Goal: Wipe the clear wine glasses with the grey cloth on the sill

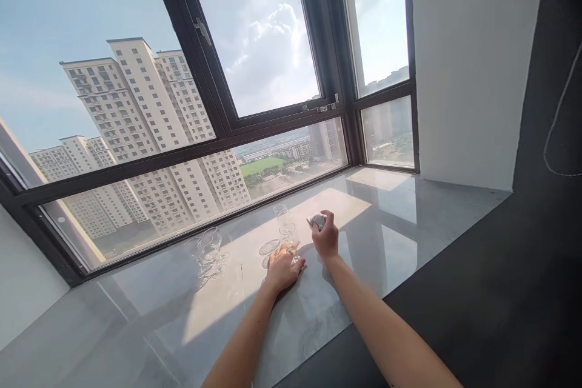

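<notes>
My left hand (284, 268) rests low on the sill, its fingers and thumb around the foot of a clear wine glass (288, 231); the fingers partly hide the stem and base. My right hand (326, 237) is raised just to the right of that glass, closed on a crumpled white cloth (316, 219). The cloth is apart from the glass. Behind the held glass stands another clear stemmed glass (280, 212). Farther left, a small group of clear stemmed glasses (209, 248) stands near the window; their outlines overlap.
The glossy grey marble sill (218, 327) carries bright sunlit patches and reflections. Dark window frames (182, 160) border its far side, with tall buildings outside. A white wall (468, 73) rises at the right. The sill's near edge drops to a dark area.
</notes>
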Motion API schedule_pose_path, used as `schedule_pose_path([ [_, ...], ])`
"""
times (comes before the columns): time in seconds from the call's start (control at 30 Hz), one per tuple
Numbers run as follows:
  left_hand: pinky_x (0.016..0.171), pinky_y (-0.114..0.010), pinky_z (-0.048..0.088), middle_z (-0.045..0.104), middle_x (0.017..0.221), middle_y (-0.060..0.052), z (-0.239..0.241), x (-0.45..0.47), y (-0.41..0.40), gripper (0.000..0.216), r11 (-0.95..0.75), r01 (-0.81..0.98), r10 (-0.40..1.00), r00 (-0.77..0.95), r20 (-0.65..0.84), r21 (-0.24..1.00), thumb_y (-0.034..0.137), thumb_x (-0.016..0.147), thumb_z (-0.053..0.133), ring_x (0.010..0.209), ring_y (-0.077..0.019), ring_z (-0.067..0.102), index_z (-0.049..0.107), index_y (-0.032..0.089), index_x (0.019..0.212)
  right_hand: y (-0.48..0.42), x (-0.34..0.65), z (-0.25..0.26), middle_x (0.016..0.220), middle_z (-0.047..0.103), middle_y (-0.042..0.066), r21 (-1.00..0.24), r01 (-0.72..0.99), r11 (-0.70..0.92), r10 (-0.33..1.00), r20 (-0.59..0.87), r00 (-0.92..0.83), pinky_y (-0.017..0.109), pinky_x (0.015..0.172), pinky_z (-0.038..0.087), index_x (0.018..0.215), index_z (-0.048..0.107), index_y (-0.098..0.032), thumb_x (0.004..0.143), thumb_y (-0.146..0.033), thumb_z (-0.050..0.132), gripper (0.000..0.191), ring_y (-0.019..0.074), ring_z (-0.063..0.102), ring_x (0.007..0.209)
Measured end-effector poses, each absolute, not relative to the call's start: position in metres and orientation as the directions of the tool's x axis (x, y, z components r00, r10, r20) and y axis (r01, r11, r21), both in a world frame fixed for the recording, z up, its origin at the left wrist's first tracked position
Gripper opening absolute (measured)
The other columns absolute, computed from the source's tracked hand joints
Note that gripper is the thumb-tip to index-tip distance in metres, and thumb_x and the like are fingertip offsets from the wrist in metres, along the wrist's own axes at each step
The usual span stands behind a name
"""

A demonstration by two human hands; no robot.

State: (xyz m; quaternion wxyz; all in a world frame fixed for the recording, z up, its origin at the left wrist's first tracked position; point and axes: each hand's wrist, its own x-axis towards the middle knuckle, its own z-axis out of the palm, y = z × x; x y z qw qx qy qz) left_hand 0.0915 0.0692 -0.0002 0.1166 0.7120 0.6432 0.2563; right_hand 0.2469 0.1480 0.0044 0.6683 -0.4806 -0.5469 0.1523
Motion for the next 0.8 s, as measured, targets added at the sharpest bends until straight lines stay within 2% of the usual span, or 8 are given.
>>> schedule_pose_path([
  [0.17,0.115,-0.058,0.003,0.041,0.152,-0.012,0.0,0.096,0.079,0.06,-0.15,0.877,0.98,0.07,0.188,0.457,0.054,0.085,0.052,0.146,-0.0337,0.021,0.051,0.03,0.14,0.149,0.247,0.005,0.088,0.062,0.004,-0.815,0.299,0.497,0.737,0.578,0.35,0.031,0.07,0.045,0.115,0.045,-0.022,0.081,-0.022,0.046,0.034,0.0209,0.058,0.073],
  [0.43,0.116,-0.057,-0.002,0.044,0.15,-0.011,-0.003,0.096,0.089,0.065,-0.173,0.874,0.976,0.089,0.2,0.454,0.063,0.081,0.053,0.146,-0.0357,0.02,0.054,0.03,0.137,0.147,0.247,0.005,0.086,0.06,0.003,-0.818,0.301,0.491,0.748,0.572,0.336,0.031,0.07,0.043,0.115,0.044,-0.023,0.081,-0.022,0.046,0.034,0.0205,0.056,0.072],
  [0.63,0.118,-0.052,0.001,0.046,0.149,-0.008,-0.005,0.092,0.099,0.066,-0.175,0.862,0.976,0.087,0.201,0.476,0.066,0.078,0.056,0.146,-0.0331,0.024,0.057,0.03,0.134,0.147,0.247,0.005,0.087,0.06,0.004,-0.808,0.308,0.503,0.74,0.586,0.329,0.031,0.07,0.043,0.114,0.045,-0.022,0.081,-0.022,0.046,0.033,0.0207,0.057,0.074],
  [0.8,0.119,-0.052,0.001,0.03,0.158,-0.004,-0.004,0.092,0.105,0.077,-0.104,0.943,0.995,0.094,0.044,0.317,0.073,0.083,0.04,0.149,-0.0311,0.013,0.04,0.031,0.147,0.147,0.245,0.004,0.085,0.061,0.003,-0.806,0.292,0.515,0.733,0.59,0.337,0.031,0.067,0.044,0.113,0.045,-0.022,0.08,-0.021,0.047,0.033,0.02,0.057,0.071],
])
